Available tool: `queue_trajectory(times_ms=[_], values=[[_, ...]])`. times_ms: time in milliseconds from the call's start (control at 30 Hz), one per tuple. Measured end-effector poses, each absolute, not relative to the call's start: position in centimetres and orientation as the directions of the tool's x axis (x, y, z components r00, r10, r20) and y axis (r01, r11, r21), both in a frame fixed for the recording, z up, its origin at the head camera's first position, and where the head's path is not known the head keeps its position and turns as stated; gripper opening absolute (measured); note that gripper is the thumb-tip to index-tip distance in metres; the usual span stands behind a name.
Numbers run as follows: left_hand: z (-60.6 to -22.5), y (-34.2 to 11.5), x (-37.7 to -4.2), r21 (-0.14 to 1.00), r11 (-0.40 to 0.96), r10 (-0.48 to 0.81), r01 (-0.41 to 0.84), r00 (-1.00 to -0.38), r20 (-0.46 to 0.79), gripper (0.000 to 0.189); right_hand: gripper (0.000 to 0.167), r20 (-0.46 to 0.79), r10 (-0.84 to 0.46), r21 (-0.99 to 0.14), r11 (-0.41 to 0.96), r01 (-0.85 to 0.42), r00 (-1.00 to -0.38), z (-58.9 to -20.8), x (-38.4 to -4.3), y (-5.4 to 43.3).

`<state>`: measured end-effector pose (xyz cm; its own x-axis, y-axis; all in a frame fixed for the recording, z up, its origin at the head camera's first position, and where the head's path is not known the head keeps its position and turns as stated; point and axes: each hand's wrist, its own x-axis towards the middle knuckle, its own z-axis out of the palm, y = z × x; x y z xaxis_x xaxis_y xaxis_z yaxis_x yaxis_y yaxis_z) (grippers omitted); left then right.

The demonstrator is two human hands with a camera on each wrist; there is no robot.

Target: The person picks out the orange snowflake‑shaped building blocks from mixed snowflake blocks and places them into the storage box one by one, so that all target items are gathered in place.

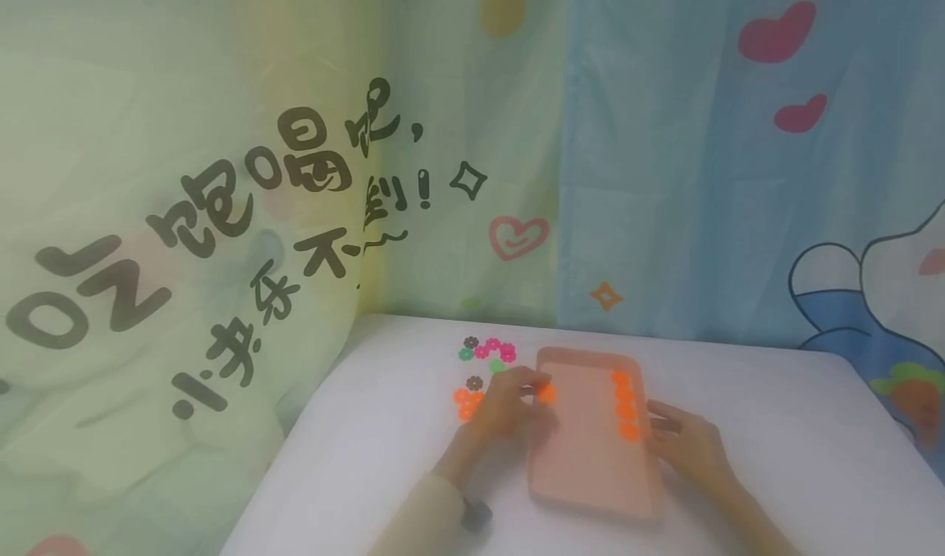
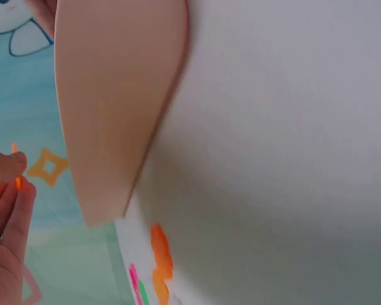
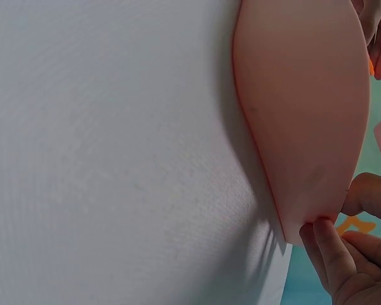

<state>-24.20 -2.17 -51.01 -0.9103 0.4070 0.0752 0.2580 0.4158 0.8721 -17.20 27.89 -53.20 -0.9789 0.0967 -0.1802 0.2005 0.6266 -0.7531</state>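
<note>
A shallow pink tray [image 1: 583,466] stands on the white table, with several orange flower-shaped pieces [image 1: 625,409] in a row along its inner right side. Over the tray's left rim, my left hand [image 1: 505,404] pinches one orange flower-shaped piece [image 1: 546,393] between thumb and fingertips; the left wrist view shows this piece [image 2: 17,166] edge-on. My right hand [image 1: 690,445] grips the tray's right side. In the right wrist view its thumb is at the rim and its fingers [image 3: 333,251] press the outer wall of the tray [image 3: 305,114].
Left of the tray lie loose orange pieces [image 1: 467,404], partly behind the left hand, with pink pieces [image 1: 493,346], a green piece [image 1: 466,354] and dark pieces [image 1: 474,383] farther back. A printed curtain [image 1: 664,170] hangs behind the white table [image 1: 354,458].
</note>
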Motion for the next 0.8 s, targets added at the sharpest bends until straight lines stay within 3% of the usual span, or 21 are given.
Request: queue_trajectory(times_ms=[167,333,800], values=[[-49.9,-0.7,-22.0,0.865,0.481,0.329,0.143,-0.944,-0.027,0.047,0.07,-0.167,0.093,-0.757,0.626,0.188,-0.982,-53.2,-17.4,28.0],[-50.3,1.1,-21.2,0.873,0.469,0.307,0.135,-0.952,-0.017,0.042,0.07,-0.158,0.1,-0.748,0.638,0.185,-0.982,-53.2,-17.6,28.0],[-53.8,5.1,-20.8,0.87,0.349,0.446,0.348,-0.878,0.172,0.038,0.067,-0.075,0.074,-0.754,0.648,0.105,-0.994,-54.4,-17.9,28.6]])
